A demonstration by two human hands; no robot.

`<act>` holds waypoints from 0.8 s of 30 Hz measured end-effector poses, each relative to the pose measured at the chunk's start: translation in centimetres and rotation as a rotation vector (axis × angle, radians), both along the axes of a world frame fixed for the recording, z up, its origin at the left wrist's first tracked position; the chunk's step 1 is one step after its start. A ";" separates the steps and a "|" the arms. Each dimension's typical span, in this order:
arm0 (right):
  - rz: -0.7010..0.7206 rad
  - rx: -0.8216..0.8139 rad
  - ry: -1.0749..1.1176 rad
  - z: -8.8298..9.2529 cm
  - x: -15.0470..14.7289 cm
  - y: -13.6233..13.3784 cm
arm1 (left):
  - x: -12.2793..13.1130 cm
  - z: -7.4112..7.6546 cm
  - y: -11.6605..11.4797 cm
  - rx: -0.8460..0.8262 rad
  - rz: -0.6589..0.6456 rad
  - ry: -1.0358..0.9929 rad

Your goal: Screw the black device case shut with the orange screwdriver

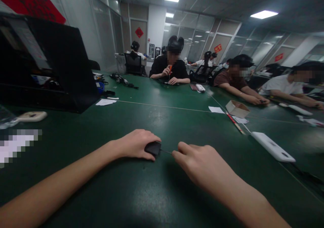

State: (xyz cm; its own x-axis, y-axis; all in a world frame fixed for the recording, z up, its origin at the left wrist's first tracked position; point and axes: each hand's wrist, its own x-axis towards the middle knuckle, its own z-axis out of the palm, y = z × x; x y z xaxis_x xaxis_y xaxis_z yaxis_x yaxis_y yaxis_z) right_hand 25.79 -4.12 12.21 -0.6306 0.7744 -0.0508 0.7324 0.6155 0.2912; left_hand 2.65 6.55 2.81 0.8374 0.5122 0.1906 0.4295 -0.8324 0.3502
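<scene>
My left hand (136,143) lies curled over a small black object (153,148) on the green table (162,120), fingers closed round it. My right hand (199,162) is just to its right, fingertips pinched on a thin dark pin or tool (166,151) whose tip reaches the black object. Both forearms come in from the bottom of the view. What the black object is I cannot make out.
A white power strip (273,146) lies to the right, with a red-and-white stick (235,122) and a small cardboard box (237,108) beyond. A black case (50,62) stands at the left, a beige device (32,116) beside it. Several people sit working along the far and right sides.
</scene>
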 end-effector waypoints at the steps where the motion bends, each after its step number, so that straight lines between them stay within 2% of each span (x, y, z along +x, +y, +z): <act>1: 0.007 -0.005 0.000 0.0 0.0 0.2 | 0.0 -0.2 0.0 0.013 0.000 0.002; 6: 0.021 -0.092 0.079 0.3 0.3 1.3 | -0.1 -1.0 0.1 -0.048 -0.015 -0.049; 10: -0.020 -0.256 0.321 0.1 1.0 2.3 | -0.2 -1.3 0.4 -0.082 -0.018 -0.084; 15: -0.266 -0.503 0.696 -1.9 2.5 3.2 | -0.1 -1.8 0.3 -0.010 -0.030 -0.092; 18: -0.330 -0.648 0.852 -3.9 3.2 3.1 | -0.1 -2.1 0.3 0.035 -0.029 -0.098; 20: -0.299 -0.645 0.909 -5.3 3.2 2.8 | 0.0 -2.3 0.3 0.053 -0.018 -0.105; 24: -0.147 -0.434 0.868 -8.1 2.0 1.8 | 0.0 -2.6 0.3 0.073 -0.008 -0.084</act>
State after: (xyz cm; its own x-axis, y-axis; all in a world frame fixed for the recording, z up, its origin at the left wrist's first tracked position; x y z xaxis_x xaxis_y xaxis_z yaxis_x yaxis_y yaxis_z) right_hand 27.75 -2.33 4.07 -0.4823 0.8718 0.0860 0.6628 0.4274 -0.6148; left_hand 2.67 6.82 0.22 0.8208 0.4880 0.2968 0.3945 -0.8602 0.3232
